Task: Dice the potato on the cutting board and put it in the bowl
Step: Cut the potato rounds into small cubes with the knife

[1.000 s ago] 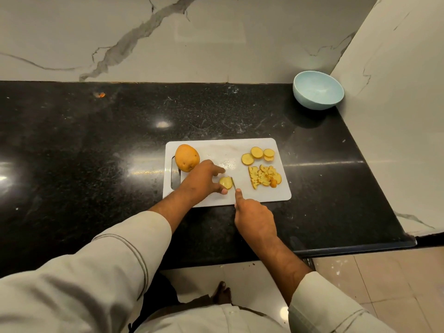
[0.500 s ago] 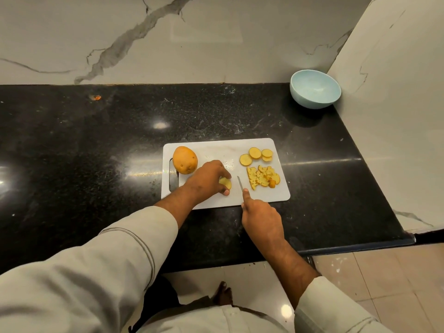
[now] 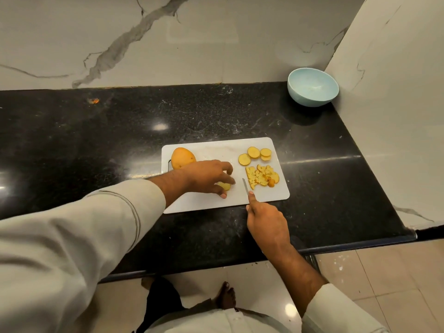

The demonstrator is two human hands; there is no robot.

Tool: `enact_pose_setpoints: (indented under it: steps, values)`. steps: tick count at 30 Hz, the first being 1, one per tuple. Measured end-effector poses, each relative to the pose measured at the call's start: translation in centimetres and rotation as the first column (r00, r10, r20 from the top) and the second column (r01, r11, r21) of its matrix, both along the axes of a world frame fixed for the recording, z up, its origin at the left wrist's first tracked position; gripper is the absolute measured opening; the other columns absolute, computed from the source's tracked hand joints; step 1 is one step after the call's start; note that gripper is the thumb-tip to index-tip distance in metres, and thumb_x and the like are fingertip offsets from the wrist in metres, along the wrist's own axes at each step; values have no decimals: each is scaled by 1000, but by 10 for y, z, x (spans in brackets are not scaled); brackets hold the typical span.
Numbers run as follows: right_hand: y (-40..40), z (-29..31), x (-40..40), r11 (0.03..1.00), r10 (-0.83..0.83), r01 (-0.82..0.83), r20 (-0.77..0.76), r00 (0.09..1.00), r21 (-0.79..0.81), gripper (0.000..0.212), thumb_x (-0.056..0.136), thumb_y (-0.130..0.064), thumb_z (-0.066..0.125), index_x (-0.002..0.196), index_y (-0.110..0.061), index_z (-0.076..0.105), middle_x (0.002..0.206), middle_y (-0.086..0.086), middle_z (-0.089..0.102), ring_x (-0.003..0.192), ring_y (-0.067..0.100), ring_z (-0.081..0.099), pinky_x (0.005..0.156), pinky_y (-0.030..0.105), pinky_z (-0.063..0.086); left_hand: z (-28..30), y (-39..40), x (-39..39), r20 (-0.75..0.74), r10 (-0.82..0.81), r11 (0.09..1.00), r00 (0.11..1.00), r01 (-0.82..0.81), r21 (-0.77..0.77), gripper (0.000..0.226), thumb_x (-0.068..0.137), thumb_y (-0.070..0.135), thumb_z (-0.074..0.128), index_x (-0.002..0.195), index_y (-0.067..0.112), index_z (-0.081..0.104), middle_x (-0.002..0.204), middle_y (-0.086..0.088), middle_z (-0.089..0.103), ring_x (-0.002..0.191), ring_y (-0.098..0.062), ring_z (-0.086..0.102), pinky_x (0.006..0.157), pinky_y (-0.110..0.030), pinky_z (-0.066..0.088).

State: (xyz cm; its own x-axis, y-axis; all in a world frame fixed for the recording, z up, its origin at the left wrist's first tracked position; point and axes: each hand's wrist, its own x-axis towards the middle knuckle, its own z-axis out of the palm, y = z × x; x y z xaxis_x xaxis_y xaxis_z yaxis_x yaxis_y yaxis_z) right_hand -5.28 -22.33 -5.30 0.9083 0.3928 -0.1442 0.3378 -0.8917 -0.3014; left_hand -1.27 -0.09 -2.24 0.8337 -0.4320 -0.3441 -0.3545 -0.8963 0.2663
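Left hand [image 3: 206, 176] pinching potato piece [image 3: 224, 186] mid-frame on cutting board [image 3: 216, 150], right hand [image 3: 266, 219] gripping knife [image 3: 245, 186], bowl [image 3: 312, 90] upper right.

Pale grey-beige long sleeves [image 3: 79, 236] with a stitched seam band cover both arms, cuffs pushed back from bare forearms; dark trousers [image 3: 163, 301] and a bare foot [image 3: 225, 296] at six o'clock.

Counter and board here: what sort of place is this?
Most likely a home kitchen: a black stone counter against marble walls, a white cutting board with cut potato, and a bowl.
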Motion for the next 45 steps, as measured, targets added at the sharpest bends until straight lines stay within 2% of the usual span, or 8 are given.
enact_pose_setpoints:
  steps: [4, 7, 13, 15, 17, 21, 30, 45]
  values:
    - [-2, 1, -1, 1000, -3, 3, -6, 1000, -8, 49, 103, -34, 36, 150, -26, 26, 83, -5, 56, 73, 8, 55, 68, 26, 52, -7, -3, -1, 85, -34, 999, 996, 37, -38, 36, 95, 37, 54, 128, 23, 60, 122, 2, 54, 106, -15, 53, 80, -18, 33]
    - [0, 1, -1, 1000, -6, 6, 2, 1000, 6, 49, 103, -34, 37, 150, -26, 28, 79, -6, 52, 70, 8, 53, 64, 25, 49, -15, -12, -9, 126, 282, 949, 951, -258, -181, 30, 91, 39, 60, 114, 22, 68, 108, 1, 56, 97, -17, 58, 72, -22, 38]
    - [10, 0, 0, 1000, 20, -20, 6, 1000, -4, 48, 103, -34, 36, 150, -25, 30, 86, -1, 62, 73, 13, 59, 66, 30, 54, -35, -46, -30, 91, 809, 574, 581, -746, -337, 38, 84, 44, 67, 111, 17, 65, 107, -5, 53, 97, -23, 56, 75, -30, 43]
    - [14, 0, 0, 1000, 31, -31, 2, 1000, -1, 48, 102, -33, 36, 149, -25, 31, 86, -1, 63, 73, 13, 59, 65, 29, 53, -31, -41, -28, -8, 799, 561, 602, -749, -352, 56, 78, 48, 72, 125, 19, 59, 116, -3, 50, 104, -21, 55, 78, -28, 41]
    - [16, 0, 0, 999, 36, -36, -8, 999, 6, 48, 102, -33, 37, 149, -25, 30, 84, -1, 62, 71, 12, 58, 64, 28, 53, -21, -28, -23, -54, 684, 693, 727, -672, -260, 68, 74, 44, 77, 134, 24, 52, 121, -2, 49, 108, -20, 53, 80, -27, 42]
    - [17, 1, 0, 999, 44, -44, -18, 999, 12, 49, 102, -33, 38, 150, -25, 29, 77, -5, 55, 68, 8, 54, 64, 25, 52, -5, -8, -15, -35, 532, 840, 846, -532, -103, 51, 79, 38, 75, 126, 25, 61, 113, -2, 58, 100, -18, 56, 71, -24, 37]
    - [23, -1, -3, 999, 46, -46, -20, 999, -4, 49, 102, -35, 38, 149, -25, 30, 81, -4, 58, 68, 8, 54, 60, 24, 48, -33, -47, -44, -85, 899, 363, 429, -841, -401, 56, 74, 39, 79, 123, 18, 62, 112, -5, 64, 102, -23, 60, 87, -32, 48]
    - [27, -1, 0, 992, 108, -110, -36, 993, -57, 50, 102, -36, 35, 151, -27, 25, 80, -4, 55, 71, 12, 55, 64, 31, 51, -30, -19, -43, -170, 821, 409, 545, -769, -491, 36, 75, 12, 80, 110, 10, 70, 90, -4, 66, 84, -17, 60, 76, -24, 47]
